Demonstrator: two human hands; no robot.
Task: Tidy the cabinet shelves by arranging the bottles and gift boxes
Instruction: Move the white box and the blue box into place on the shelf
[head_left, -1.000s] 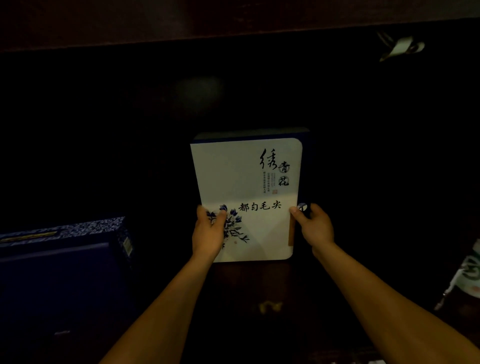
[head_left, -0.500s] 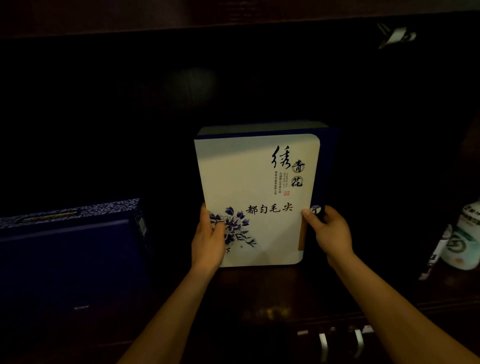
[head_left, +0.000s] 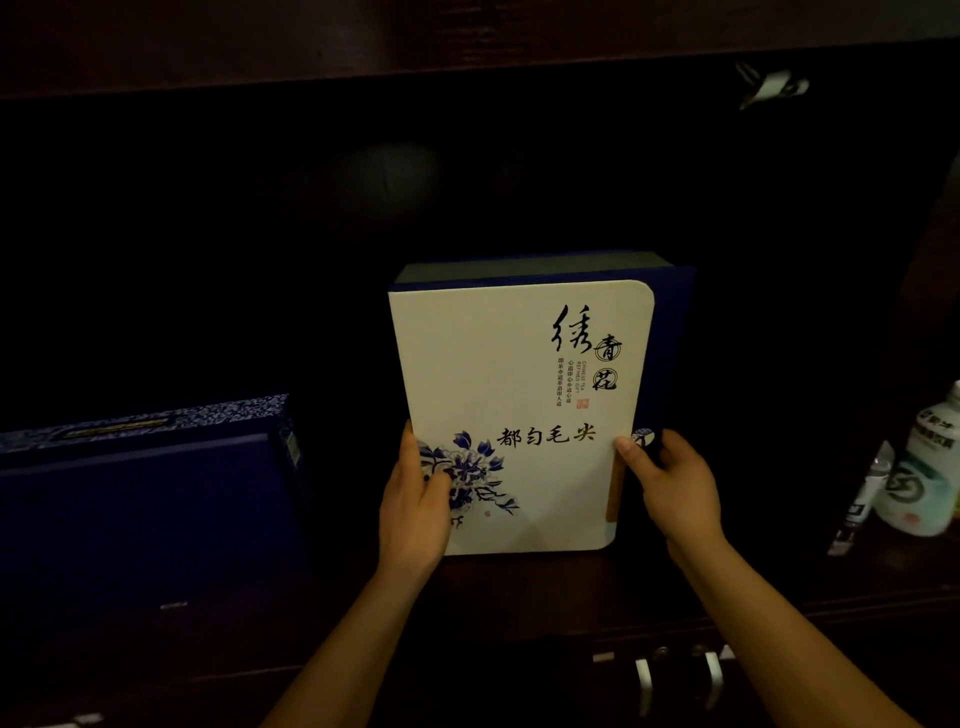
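Reaching up from the bottom of the view, both forearms come in over the shelf's dark front edge (head_left: 597, 618) and end at the lower half of the white tea gift box (head_left: 514, 395). The left hand (head_left: 413, 506) lies along the box's left edge, thumb curled over the printed blue flower and the other fingers hidden behind. The right hand (head_left: 675, 488) clasps the opposite edge, thumb on the white front panel and fingers wrapped round the blue spine. Both are closed on the box, neither flat nor fully clenched.

The box stands upright near the middle of the shelf, its bottom edge seemingly on the board (whether it bears full weight there cannot be told), face toward the camera.

To finish this placement well, I would keep the grip low and even, slide rather than lift, square the face with the shelf front, and let go only once the box stands by itself.

To the left, well apart, a dark blue gift box (head_left: 140, 499) lies broadside. At far right a pale bottle (head_left: 927, 473) stands near the cabinet wall. Behind everything, the cabinet is too dark to read.
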